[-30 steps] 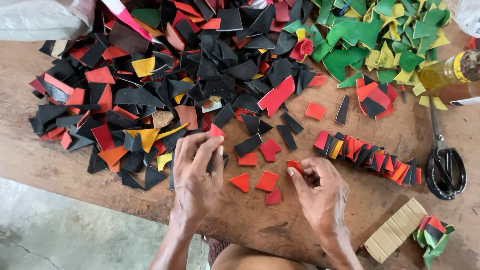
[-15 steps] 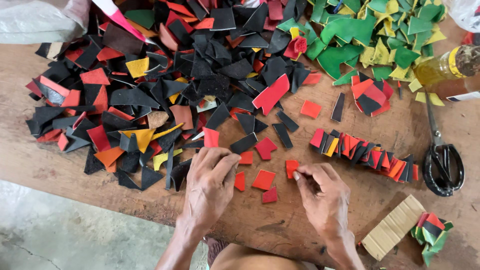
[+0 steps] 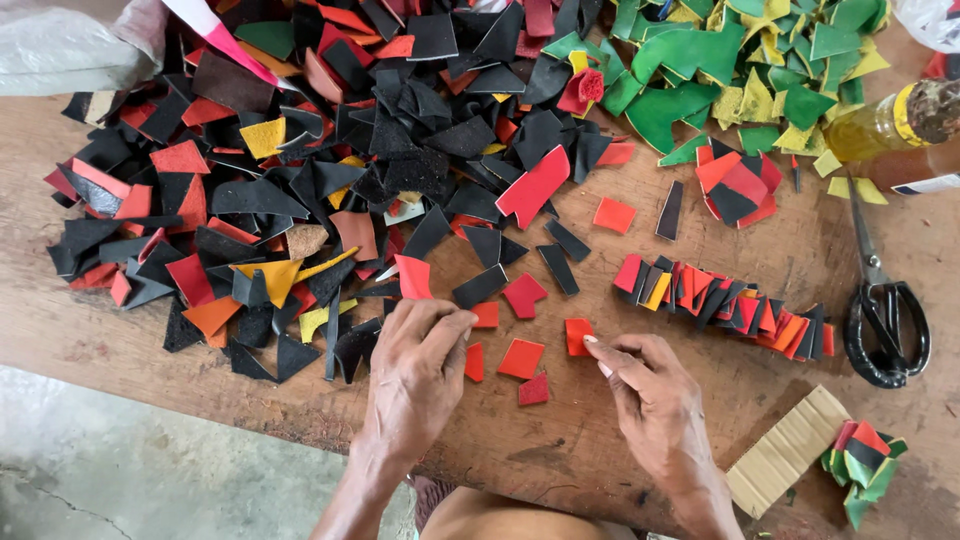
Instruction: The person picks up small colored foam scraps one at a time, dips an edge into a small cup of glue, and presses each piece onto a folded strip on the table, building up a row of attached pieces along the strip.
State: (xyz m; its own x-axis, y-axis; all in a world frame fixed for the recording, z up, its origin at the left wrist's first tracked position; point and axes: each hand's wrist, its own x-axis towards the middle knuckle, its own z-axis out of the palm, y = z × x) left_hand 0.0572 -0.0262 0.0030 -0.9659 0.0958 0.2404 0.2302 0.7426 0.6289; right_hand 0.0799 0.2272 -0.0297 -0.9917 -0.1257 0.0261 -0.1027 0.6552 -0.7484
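My left hand (image 3: pixel 415 375) lies palm down on the wooden table (image 3: pixel 560 450), fingertips touching small red scraps (image 3: pixel 482 316) at the edge of a big heap of black, red and yellow scraps (image 3: pixel 300 190). My right hand (image 3: pixel 650 395) has its fingers bent, the forefinger tip pressing a small red square scrap (image 3: pixel 577 335). Between the hands lie two more loose red pieces (image 3: pixel 522 358). To the right of my right hand runs a row of overlapping red, black and orange scraps (image 3: pixel 730 300).
A heap of green and yellow scraps (image 3: pixel 740 70) fills the far right. Black-handled scissors (image 3: pixel 880 310) lie at the right, beside a bottle of yellow liquid (image 3: pixel 890 120). A ribbed tan strip (image 3: pixel 785 450) and a small scrap bundle (image 3: pixel 862 465) sit near the front edge. A plastic bag (image 3: pixel 70 45) is far left.
My left hand has slid right and flattened beside the loose red pieces. My right hand moved up and left onto the small red square.
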